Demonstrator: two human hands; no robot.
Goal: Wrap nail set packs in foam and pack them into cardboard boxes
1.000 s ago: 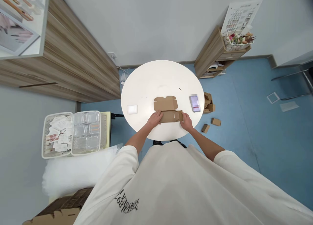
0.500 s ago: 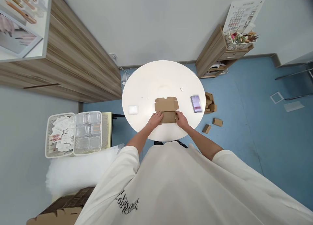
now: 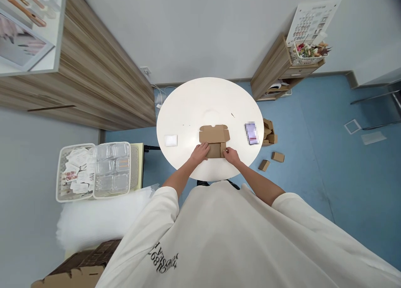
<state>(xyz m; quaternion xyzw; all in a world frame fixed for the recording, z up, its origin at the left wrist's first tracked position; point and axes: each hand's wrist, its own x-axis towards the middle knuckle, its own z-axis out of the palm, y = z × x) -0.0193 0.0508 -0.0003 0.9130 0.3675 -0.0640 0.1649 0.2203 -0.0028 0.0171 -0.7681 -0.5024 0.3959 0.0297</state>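
Observation:
An unfolded cardboard box lies on the white oval table, its notched lid flap laid back toward the far side. My left hand is closed on the left end of the box, with fingers over its edge. My right hand pinches the right end, where a narrow side flap is folded in over the box floor. The fingertips under the cardboard are hidden. To the left lies a small white packet, and to the right a blurred purple item.
Small cardboard boxes lie on the blue floor at right, beside an open carton holding more cardboard. White baskets with clear containers and paper packets stand at left, near a stack of white sheeting. A wooden cabinet stands behind.
The box's right side flap now lies folded inward, and my right hand has shifted slightly left with it. My left hand stays on the left end.

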